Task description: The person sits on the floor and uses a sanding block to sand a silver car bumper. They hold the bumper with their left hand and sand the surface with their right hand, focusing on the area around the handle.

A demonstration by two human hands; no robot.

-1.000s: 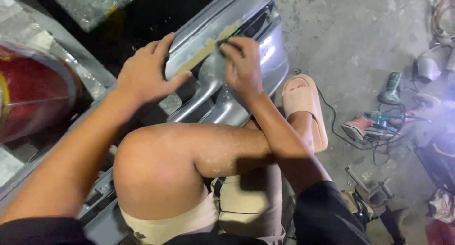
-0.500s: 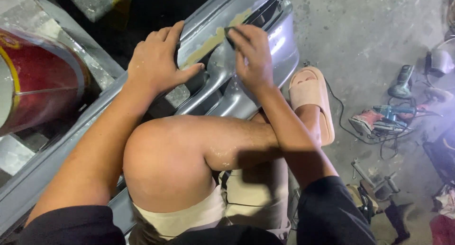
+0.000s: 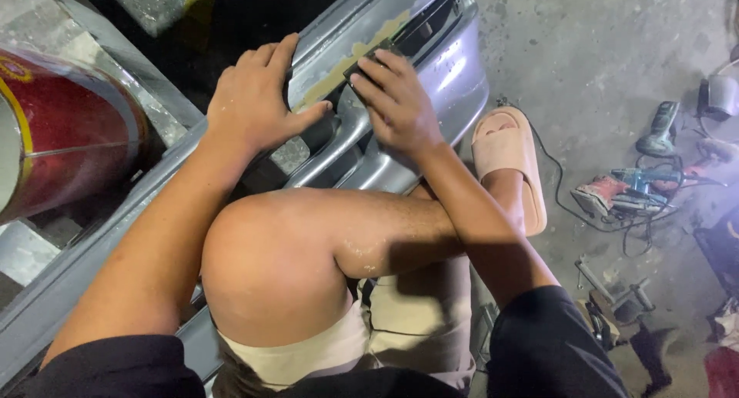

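We see a dim workshop scene lit from above and in front. Glare brightens the silver bumper (image 3: 454, 75). Our raised knee (image 3: 269, 267) catches strong light, while deep shadow fills the top centre. The right edge looks soft and washed out.

Both hands rest on the bumper (image 3: 454, 75) at upper centre; power tools (image 3: 627, 190) lie on the floor (image 3: 600, 51) at right, a drum (image 3: 61, 128) sits at left.

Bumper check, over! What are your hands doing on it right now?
Left hand flat on grey bumper, bracing. Right hand presses dark sanding block on tan filler strip. Nothing blocking.
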